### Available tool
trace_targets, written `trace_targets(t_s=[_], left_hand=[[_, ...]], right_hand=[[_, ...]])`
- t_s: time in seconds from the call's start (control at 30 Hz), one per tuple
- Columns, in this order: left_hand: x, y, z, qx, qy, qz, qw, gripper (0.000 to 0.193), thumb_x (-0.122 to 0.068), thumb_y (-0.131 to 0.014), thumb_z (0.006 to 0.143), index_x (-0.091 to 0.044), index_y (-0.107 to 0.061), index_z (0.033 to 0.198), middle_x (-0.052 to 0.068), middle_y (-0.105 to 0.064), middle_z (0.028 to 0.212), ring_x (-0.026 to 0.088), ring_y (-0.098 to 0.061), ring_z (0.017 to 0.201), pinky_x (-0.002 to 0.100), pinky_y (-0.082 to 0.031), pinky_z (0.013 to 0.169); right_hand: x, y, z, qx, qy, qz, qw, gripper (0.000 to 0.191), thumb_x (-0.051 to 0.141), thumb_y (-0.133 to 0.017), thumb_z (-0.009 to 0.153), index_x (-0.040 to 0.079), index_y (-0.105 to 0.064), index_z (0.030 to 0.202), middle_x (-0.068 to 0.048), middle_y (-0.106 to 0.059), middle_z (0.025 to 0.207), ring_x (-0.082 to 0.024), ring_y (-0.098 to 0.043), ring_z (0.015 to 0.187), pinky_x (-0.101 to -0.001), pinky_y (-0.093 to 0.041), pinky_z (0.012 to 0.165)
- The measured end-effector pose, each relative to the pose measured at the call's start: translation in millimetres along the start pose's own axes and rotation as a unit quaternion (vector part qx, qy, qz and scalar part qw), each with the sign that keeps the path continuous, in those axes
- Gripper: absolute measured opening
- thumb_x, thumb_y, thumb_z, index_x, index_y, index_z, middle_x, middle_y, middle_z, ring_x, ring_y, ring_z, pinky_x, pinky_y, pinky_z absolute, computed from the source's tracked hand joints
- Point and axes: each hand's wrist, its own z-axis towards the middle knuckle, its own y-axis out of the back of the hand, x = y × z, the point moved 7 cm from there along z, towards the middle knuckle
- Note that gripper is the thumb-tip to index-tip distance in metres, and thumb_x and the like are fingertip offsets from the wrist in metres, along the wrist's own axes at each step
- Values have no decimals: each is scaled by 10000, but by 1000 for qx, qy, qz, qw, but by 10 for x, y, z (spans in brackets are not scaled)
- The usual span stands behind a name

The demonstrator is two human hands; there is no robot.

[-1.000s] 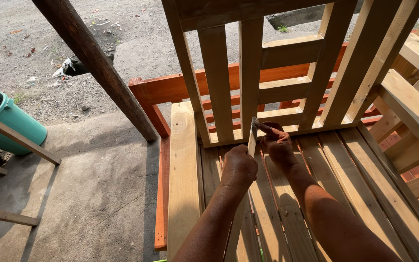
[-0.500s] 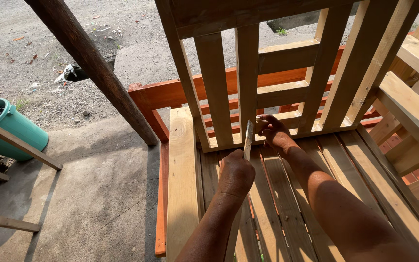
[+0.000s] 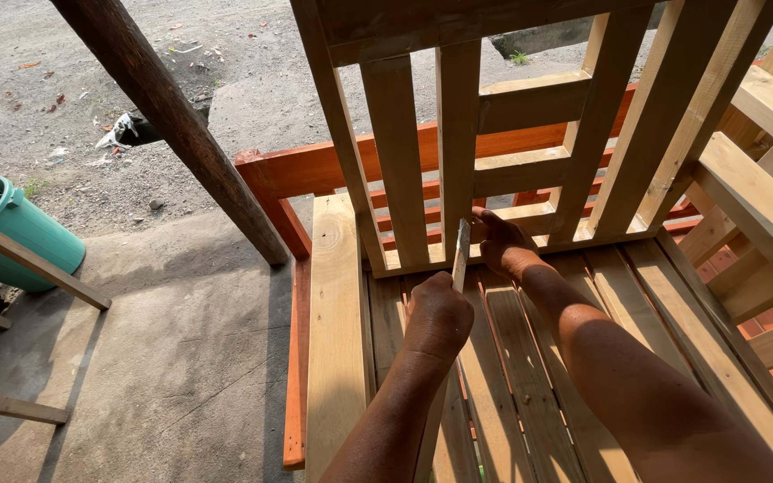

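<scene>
Landmark: unpainted slatted chair back (image 3: 458, 134), upright, at rear of seat slats (image 3: 512, 376).
L hand: left hand (image 3: 437, 315) clenched round lower end of thin flat tool (image 3: 461, 253); fist just in front of back's bottom rail. Grip looks firm, prob. to steady the tool.
Tool: stands near upright, tip at foot of centre slat, where back meets seat; exact kind can't tell.
R hand: right hand (image 3: 500, 243) at base of back, just right of tool, fingers curled against bottom rail; whether it grasps anything, can't tell.
Behind back: red-stained frame (image 3: 315, 170).
Left of back: dark leaning post (image 3: 181, 125); farther left, green bin (image 3: 20, 233) on concrete.
</scene>
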Motion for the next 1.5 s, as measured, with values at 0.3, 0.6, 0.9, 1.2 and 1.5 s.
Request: trace_targets(t_s=[0.3,0.6,0.9,1.2,1.5], left_hand=[[4,22,10,-5,0,8,1000,181,-116,-530,954,-14,-675,918,199,-714,837,308,-720,761,491,-567,724],[42,10,71,-13,-12,10,1000,172,-105,-531,943,-4,-671,932,233,-718,890,342,-729,821,512,-579,763],[6,39,40,-8,-11,8,1000,195,-102,-511,949,-4,-666,886,207,-707,814,302,-714,745,496,-564,721],[7,41,45,3,-2,23,1000,201,-95,-496,959,-14,-663,882,193,-705,802,277,-706,717,485,-560,699],[11,43,39,-2,0,14,1000,209,-102,-499,955,-13,-681,903,199,-713,833,298,-716,766,492,-561,741]], right_hand=[[29,44,-116,4,1,-112,994,655,85,-374,998,484,-462,1510,-87,-660,1362,-327,-673,1153,-423,-530,971],[-161,-81,-41,-43,68,-124,989,617,96,-386,991,429,-467,1505,-104,-653,1263,-346,-664,1085,-448,-524,938],[-150,-30,-334,-58,57,-104,991,637,122,-479,940,439,-464,1491,-58,-647,1145,-319,-663,1053,-453,-515,953],[54,27,-637,-120,161,-255,946,900,57,-596,826,425,-320,1600,-137,-600,1066,-340,-689,881,-472,-579,740],[-107,-154,-489,-103,183,-323,923,746,32,-607,861,337,-461,1526,-116,-611,1029,-298,-692,923,-448,-563,793]])
